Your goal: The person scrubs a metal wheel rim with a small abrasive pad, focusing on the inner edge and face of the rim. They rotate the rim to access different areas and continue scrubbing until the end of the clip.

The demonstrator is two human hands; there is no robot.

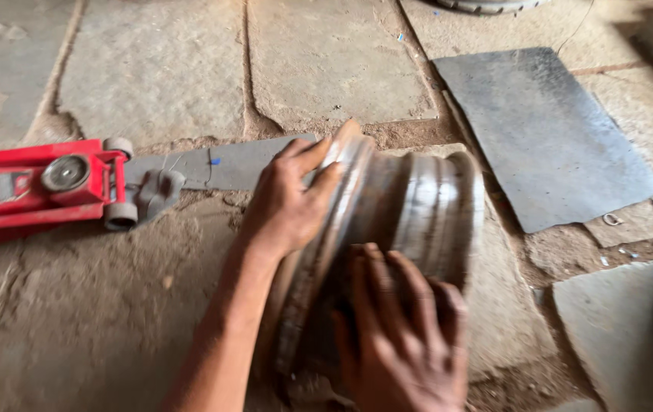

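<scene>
A bare metal wheel rim stands on its edge on the stone floor, its barrel grey and scuffed, blurred in the picture. My left hand grips the rim's near flange at the upper left, fingers curled over the edge. My right hand lies flat on the barrel at the lower front, fingers spread against the metal. Both hands touch the rim.
A red floor jack with small grey wheels lies at the left. A dark rubber mat covers the floor at the upper right. A flat grey metal strip lies behind the rim. Part of a tyre shows at the top edge.
</scene>
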